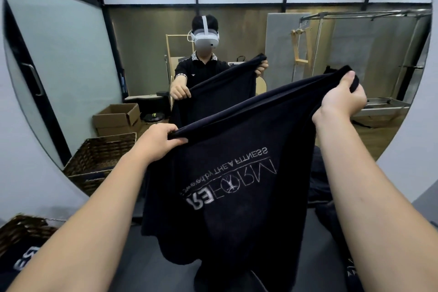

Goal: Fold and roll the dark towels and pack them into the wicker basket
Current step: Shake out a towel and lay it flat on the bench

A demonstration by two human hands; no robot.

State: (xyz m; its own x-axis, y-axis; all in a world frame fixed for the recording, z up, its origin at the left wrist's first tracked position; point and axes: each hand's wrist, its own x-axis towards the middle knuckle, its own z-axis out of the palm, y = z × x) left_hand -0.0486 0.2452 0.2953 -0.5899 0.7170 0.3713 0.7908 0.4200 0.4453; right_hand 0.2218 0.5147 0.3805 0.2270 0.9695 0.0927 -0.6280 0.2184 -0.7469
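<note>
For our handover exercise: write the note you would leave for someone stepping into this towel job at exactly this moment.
Left hand: grips one top corner of the dark towel.
Right hand: grips the other top corner, held higher.
Towel hangs spread in the air before a large mirror, white lettering facing you, not yet folded.
Wicker basket sits at lower left; something dark with white lettering lies at its near edge. More dark cloth lies to the right.
Left: fold, roll, pack this towel, then the rest.
</note>
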